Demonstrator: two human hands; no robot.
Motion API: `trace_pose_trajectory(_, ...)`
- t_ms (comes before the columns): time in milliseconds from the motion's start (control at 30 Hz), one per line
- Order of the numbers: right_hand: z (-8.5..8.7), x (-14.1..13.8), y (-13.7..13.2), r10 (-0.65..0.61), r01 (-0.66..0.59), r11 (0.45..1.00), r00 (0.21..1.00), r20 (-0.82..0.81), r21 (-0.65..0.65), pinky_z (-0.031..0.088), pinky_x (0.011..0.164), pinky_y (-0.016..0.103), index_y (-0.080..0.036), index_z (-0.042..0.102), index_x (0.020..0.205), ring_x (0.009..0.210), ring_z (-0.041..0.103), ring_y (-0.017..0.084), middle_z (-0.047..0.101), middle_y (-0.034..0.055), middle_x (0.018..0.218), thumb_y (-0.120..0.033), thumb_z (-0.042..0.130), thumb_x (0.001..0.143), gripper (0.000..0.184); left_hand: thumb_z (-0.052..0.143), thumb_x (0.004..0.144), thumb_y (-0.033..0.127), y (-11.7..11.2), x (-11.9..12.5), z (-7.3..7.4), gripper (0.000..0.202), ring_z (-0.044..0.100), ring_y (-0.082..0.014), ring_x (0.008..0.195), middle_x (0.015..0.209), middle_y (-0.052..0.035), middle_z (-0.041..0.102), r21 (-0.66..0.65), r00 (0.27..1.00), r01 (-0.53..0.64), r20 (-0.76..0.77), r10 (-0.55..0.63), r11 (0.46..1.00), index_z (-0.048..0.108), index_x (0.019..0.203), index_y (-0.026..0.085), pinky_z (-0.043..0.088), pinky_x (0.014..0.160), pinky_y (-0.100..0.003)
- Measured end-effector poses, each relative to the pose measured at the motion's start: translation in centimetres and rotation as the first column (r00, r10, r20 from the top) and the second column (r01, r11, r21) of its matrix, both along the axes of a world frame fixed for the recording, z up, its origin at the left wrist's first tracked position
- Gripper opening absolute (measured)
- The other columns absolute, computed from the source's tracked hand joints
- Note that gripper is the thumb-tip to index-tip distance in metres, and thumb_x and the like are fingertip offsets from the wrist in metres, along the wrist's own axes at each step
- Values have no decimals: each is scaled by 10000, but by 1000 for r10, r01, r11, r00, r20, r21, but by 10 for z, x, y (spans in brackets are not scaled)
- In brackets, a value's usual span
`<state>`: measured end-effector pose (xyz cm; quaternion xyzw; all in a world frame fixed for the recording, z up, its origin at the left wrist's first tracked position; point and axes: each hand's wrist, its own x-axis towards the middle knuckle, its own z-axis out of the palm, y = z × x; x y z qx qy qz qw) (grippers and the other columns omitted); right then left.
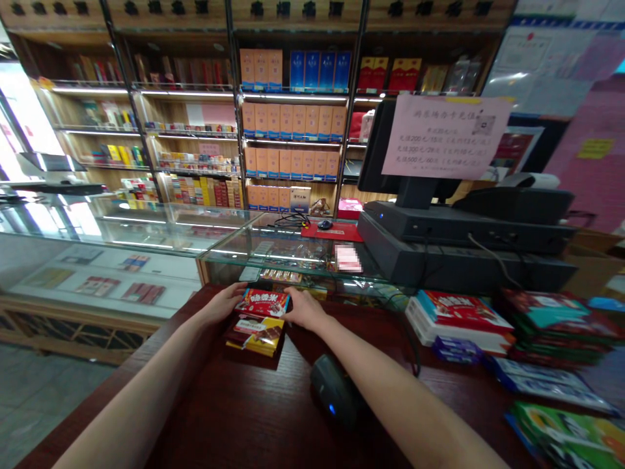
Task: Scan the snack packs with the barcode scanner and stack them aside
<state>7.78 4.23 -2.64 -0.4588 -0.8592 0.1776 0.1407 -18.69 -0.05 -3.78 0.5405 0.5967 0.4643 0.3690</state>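
Note:
A red snack packet [262, 303] lies between my hands on the dark wooden counter [229, 417]. My left hand [222, 303] grips its left end, and my right hand [303, 310] grips its right end. Just nearer me, a yellow chocolate wafer packet [257, 335] lies partly under it, on a dark flat item whose identity I cannot tell. A black barcode scanner [334, 391] with a blue light rests on the counter near my right forearm.
Stacked snack boxes [459, 319] and green packets [556, 436] line the counter's right side. Behind it stand a glass display case [146, 228], a black till with monitor [415, 176], and shelves of boxed goods [293, 124].

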Motion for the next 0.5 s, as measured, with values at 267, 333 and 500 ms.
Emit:
trace_pose_trajectory(267,2,1,1,17,-17,1000,1000,4,-7,488,918,393,-240,492,1424,1175,609,326,663,153,1223,-525,781,694,835,685,593,439,-2,-2,0,692,687,-325,1105,1173,-127,740,1,996,1,-90,0,1000,628,1211,133,534,968,-444)
trace_pose_trajectory(333,2,1,1,20,-20,1000,1000,6,-8,485,930,387,-245,499,1421,1186,604,318,661,143,1236,-519,783,695,827,675,593,440,-4,-3,1,693,690,-323,1098,1160,-130,744,6,995,-3,-97,3,1000,628,1209,124,530,976,-438)
trace_pose_trajectory(500,4,-3,0,12,-12,1000,1000,12,-11,489,935,398,-249,517,1405,1187,605,323,671,139,1218,-484,787,695,796,653,574,459,-5,-4,1,750,685,-328,1107,1173,-166,732,9,994,-16,-106,17,1000,610,1223,87,529,977,-423)
